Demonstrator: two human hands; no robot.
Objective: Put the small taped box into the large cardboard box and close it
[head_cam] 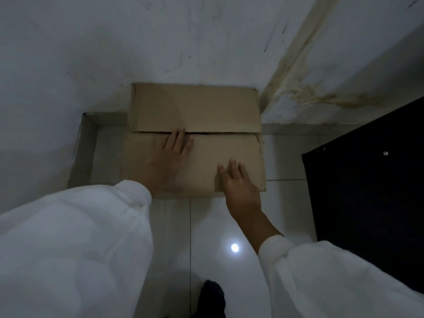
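The large cardboard box (195, 106) stands on the floor against the wall, its two top flaps folded down and meeting at a thin dark seam. My left hand (167, 157) lies flat on the near flap, fingertips reaching the seam. My right hand (238, 180) rests flat on the near flap's right part, fingers spread. Neither hand holds anything. The small taped box is not visible.
White floor tiles (206, 226) lie in front of the box. A dark cabinet or panel (367, 191) stands at the right. A white wall (91, 53) rises behind and to the left, with a stained corner (298, 83). A dark foot (212, 299) shows at the bottom.
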